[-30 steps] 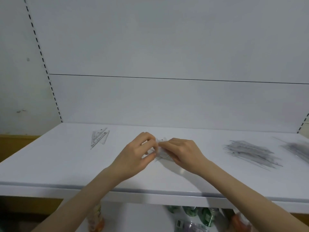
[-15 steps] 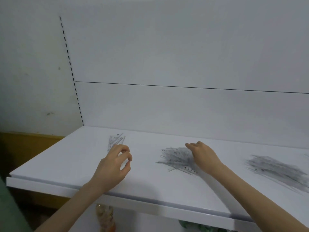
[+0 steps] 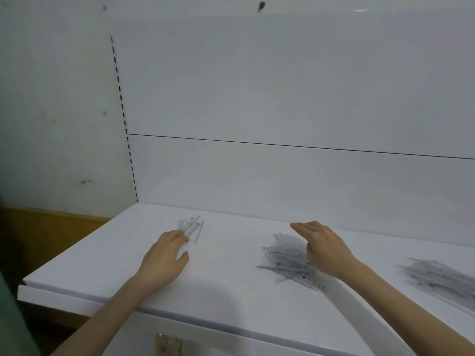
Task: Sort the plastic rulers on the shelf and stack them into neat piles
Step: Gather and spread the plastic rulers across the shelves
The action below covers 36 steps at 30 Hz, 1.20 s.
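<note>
Left hand (image 3: 167, 255) has its fingers curled onto the near end of the small ruler stack (image 3: 191, 227), thumb tucked below. Can't tell if it pinches a ruler or only touches, probably adding or squaring one up. Right hand (image 3: 323, 247) is flat with straight fingers, holding nothing, at the right edge of the loose ruler pile (image 3: 285, 258), likely ready to draw the next piece. The small stack sits well left of that pile, kept apart as the sorted one. A blurred third pile (image 3: 437, 278) lies right of it, all on the white shelf (image 3: 108, 268).
</note>
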Available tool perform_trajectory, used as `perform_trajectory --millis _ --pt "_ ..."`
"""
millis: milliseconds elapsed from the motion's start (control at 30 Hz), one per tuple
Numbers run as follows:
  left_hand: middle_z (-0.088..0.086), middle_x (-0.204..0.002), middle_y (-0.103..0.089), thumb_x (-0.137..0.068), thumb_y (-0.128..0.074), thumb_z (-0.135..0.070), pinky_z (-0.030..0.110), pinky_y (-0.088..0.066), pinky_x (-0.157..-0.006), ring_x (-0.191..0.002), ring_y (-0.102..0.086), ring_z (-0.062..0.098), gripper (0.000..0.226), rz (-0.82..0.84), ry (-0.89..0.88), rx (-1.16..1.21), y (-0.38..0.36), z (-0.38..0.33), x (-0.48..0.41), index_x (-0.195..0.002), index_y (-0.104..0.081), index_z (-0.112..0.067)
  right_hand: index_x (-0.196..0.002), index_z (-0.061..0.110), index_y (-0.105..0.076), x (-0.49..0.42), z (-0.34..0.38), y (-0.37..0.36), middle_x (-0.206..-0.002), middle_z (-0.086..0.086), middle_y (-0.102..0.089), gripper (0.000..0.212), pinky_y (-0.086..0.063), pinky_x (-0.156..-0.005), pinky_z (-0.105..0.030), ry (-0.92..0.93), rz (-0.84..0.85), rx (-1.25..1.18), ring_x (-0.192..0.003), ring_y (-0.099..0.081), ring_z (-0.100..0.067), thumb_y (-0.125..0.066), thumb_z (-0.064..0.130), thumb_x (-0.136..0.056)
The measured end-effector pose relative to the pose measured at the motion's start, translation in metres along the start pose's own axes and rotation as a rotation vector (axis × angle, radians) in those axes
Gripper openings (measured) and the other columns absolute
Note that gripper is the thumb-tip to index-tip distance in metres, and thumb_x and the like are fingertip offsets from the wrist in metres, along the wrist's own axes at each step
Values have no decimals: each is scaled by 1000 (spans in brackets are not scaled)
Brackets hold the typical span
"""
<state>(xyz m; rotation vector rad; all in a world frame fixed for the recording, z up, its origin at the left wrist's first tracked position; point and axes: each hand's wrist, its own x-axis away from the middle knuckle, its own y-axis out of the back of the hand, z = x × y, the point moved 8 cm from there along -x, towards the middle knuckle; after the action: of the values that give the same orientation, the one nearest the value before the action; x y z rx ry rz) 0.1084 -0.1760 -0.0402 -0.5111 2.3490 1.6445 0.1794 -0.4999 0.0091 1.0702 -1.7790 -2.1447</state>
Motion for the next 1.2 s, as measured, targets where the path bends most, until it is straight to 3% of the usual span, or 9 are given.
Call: perform_trajectory --millis 167,433,567,733,800,900,967,1067,1200 --pt "-4 -160 -5 -99 -34 -46 29 -4 -118 -146 -5 10 63 289 -2 -131 -25 18 -22 -152 -11 -22 -139 11 -47 -41 76 -18 -137 1 -54 62 -43 -94 -32 151 35 -75 -125 -45 -23 -39 -7 -80" --pt "-6 -117 -59 -95 -50 -33 22 -41 -92 -107 -50 9 26 121 -16 -44 23 64 6 -116 -61 -21 -109 5 -57 -111 180 -99 -112 -6 -59 33 -47 -81 -38 240 230 -115 -108 -50 -29 -37 4 -82" --pt "-4 -94 -69 -87 -62 -16 31 -52 -83 -88 -60 8 13 23 -99 2 56 88 37 -94 -73 -18 -85 14 -40 -135 216 -128 -103 -12 -56 10 -43 -77 -37 217 283 -218 -100 -54 -34 -36 19 -93" --pt "-17 -116 -59 -92 -56 -21 6 -37 -95 -108 -52 -4 24 173 -160 25 72 93 71 -114 -64 -23 -134 10 -49 -127 272 -131 -134 -9 -54 39 -36 -106 -37 436 298 -307 -128 -44 -24 -37 28 -101" --pt "-19 -124 -55 -89 -55 -43 2 -35 -95 -113 -50 -5 34 229 -157 53 73 93 80 -119 -60 -28 -133 10 -53 -113 288 -131 -135 -9 -54 41 -33 -109 -34 513 355 -323 -132 -42 -22 -37 31 -101" --pt "-31 -122 -45 -61 -30 -92 7 -36 -99 -113 -45 -10 84 264 -137 50 73 98 90 -119 -54 -37 -119 6 -59 -98 290 -120 -115 -14 -62 37 -41 -97 -43 546 328 -357 -117 -52 -29 -40 30 -99" --pt "-27 -111 -48 -57 -28 -95 14 -44 -94 -104 -48 -7 81 239 -166 18 74 102 96 -109 -54 -38 -120 8 -61 -85 284 -108 -114 -12 -64 35 -42 -94 -41 559 288 -375 -113 -54 -28 -41 28 -99" --pt "-25 -104 -47 -73 -52 -68 24 -52 -87 -100 -46 -6 49 118 -231 -24 81 97 102 -112 -55 -40 -119 13 -62 -64 275 -92 -109 -5 -65 38 -43 -93 -36 576 259 -377 -108 -54 -20 -38 37 -101" --pt "-29 -132 -30 -69 -44 -84 12 -33 -101 -115 -27 -14 79 221 -289 -109 71 78 103 -137 -25 -49 -132 19 -51 -42 262 -81 -119 -3 -62 49 -42 -96 -35 540 325 -311 -116 -47 -15 -42 52 -96"
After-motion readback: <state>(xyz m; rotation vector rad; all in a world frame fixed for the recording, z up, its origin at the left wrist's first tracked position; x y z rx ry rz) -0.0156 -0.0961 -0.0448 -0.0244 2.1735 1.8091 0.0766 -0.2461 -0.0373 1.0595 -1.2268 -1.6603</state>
